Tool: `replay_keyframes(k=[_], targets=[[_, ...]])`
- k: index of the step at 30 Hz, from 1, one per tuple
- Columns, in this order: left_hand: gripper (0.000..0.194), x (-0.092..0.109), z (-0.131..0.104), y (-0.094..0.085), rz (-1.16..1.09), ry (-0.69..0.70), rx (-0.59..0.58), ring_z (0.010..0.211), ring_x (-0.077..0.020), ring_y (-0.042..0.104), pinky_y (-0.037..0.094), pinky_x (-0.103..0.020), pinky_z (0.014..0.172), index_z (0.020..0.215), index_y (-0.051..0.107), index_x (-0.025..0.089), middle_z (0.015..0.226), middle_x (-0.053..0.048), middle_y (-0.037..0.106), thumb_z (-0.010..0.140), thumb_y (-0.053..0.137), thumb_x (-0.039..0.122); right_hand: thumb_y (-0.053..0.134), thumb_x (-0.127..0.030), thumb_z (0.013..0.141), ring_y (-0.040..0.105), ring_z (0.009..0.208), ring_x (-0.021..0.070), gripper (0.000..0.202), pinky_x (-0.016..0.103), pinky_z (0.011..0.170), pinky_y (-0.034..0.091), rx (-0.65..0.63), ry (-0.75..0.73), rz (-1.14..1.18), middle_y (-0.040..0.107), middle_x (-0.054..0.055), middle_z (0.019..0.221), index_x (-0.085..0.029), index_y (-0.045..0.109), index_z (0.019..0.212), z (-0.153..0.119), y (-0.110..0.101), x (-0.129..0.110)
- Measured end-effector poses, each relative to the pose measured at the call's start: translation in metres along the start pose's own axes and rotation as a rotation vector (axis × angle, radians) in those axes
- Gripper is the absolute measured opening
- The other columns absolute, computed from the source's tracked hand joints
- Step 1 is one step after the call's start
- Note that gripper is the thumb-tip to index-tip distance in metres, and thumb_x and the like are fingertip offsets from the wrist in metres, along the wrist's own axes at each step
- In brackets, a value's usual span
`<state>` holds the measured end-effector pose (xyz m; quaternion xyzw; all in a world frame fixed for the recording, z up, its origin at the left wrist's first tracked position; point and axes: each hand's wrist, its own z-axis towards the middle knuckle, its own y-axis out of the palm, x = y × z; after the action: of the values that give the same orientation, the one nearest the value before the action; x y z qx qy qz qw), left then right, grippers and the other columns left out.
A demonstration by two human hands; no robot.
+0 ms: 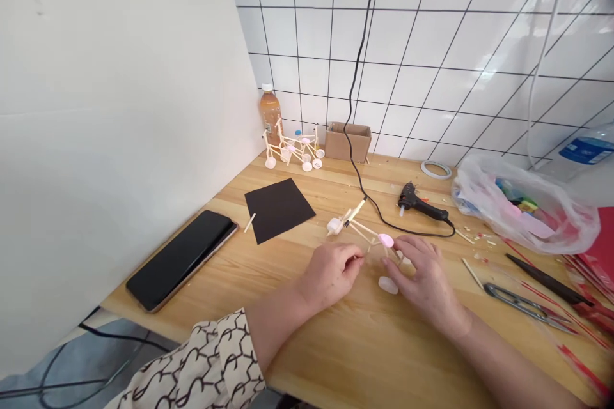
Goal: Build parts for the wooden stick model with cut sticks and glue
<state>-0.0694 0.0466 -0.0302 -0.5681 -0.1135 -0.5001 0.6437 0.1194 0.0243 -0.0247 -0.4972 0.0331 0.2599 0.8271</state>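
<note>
Currently, in the head view, a stick bicycle model (363, 228) sits on the wooden tabletop (268, 278). The right hand (425, 271) pinches its rear beside the pink seat (385, 240); the left hand (336, 271) presses its fingertips together nearby, whether on anything I cannot tell.

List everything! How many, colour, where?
models: several, cream-pink, back
bottle: 1, orange, back
box: 1, brown, back
tape: 1, white, back
cord: 1, black, centre
tiles: many, white, wall
panel: 1, white, left
phone: 1+, black, left
paper: 1, black, middle
glue gun: 1, black, right
bag: 1, clear, right
snips: 1, grey, right
sticks: several, cream, table
table: 1, tan, below
front model: 1, cream-pink, middle
left hand: 1, bare, middle
right hand: 1, bare, middle
</note>
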Motion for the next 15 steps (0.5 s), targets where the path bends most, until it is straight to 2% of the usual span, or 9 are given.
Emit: replay_keyframes(k=[3,7,15], targets=[[0.014,0.001,0.000,0.001,0.004,-0.004,-0.017,0.062,-0.0116,0.058,0.041,-0.020,0.059,0.075,0.063,0.017,0.071,-0.002,0.067,0.078,0.049,0.015,0.053,-0.031,0.081,0.057,0.083,0.0218,0.017,0.036,0.076,0.037,-0.013,0.000,0.027,0.064,0.005,0.088,-0.020,0.060,0.092,0.006,0.002,0.002],[0.016,0.004,-0.001,0.000,0.008,0.016,-0.056,0.064,-0.0121,0.059,0.041,-0.020,0.060,0.076,0.063,0.017,0.071,-0.002,0.066,0.080,0.047,0.016,0.052,-0.033,0.081,0.057,0.072,0.0200,0.018,0.033,0.068,0.039,-0.040,-0.004,0.044,0.062,0.004,0.077,-0.019,0.060,0.089,0.021,0.007,0.005],[0.016,0.004,0.000,-0.001,0.065,0.031,-0.150,0.071,-0.0142,0.061,0.044,-0.022,0.064,0.080,0.061,0.017,0.076,-0.002,0.067,0.080,0.046,0.017,0.049,-0.037,0.079,0.054,0.063,0.0181,0.021,0.030,0.059,0.039,-0.042,0.016,0.113,0.058,0.003,0.066,-0.018,0.058,0.077,0.078,0.022,0.008]])
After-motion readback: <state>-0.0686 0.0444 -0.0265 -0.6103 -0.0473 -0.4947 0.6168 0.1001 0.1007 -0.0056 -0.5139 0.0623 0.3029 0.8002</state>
